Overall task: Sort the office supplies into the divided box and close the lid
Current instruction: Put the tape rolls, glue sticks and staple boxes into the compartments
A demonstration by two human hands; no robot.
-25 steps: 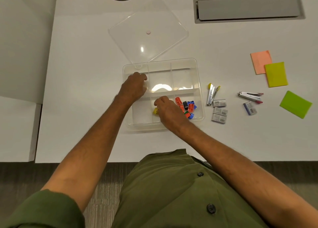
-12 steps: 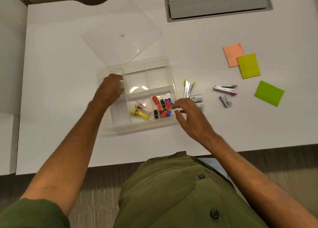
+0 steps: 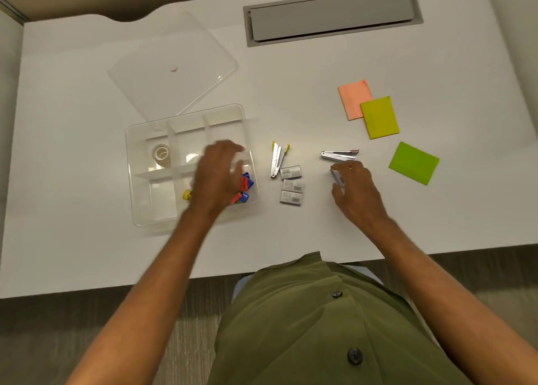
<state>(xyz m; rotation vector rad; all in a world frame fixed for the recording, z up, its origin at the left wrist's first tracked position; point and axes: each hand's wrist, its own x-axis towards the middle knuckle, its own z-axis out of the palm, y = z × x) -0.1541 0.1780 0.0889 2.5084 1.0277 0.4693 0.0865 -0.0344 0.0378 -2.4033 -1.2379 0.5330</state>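
The clear divided box (image 3: 131, 154) stands on the white desk, its clear lid (image 3: 171, 67) lying flat behind it. Inside are a tape roll (image 3: 161, 154), coloured clips (image 3: 247, 184) and a yellow-capped tube (image 3: 187, 195). My left hand (image 3: 218, 175), blurred with its fingers apart, hovers over the box's right compartments and holds nothing. My right hand (image 3: 356, 191) pinches a small blue-and-white staple box (image 3: 337, 178) on the desk, just below the red stapler (image 3: 339, 155). A yellow stapler (image 3: 278, 159) and three grey staple boxes (image 3: 292, 185) lie between the box and my right hand.
Sticky-note pads lie at the right: orange (image 3: 352, 96), yellow (image 3: 380, 117) and green (image 3: 413, 163). A grey cable flap (image 3: 332, 13) is set into the desk at the back. The desk's front edge runs just ahead of my body.
My right hand left the clip compartment and moved right to the staple box by the red stapler. My left hand moved from the box's left rim to above its right compartments.
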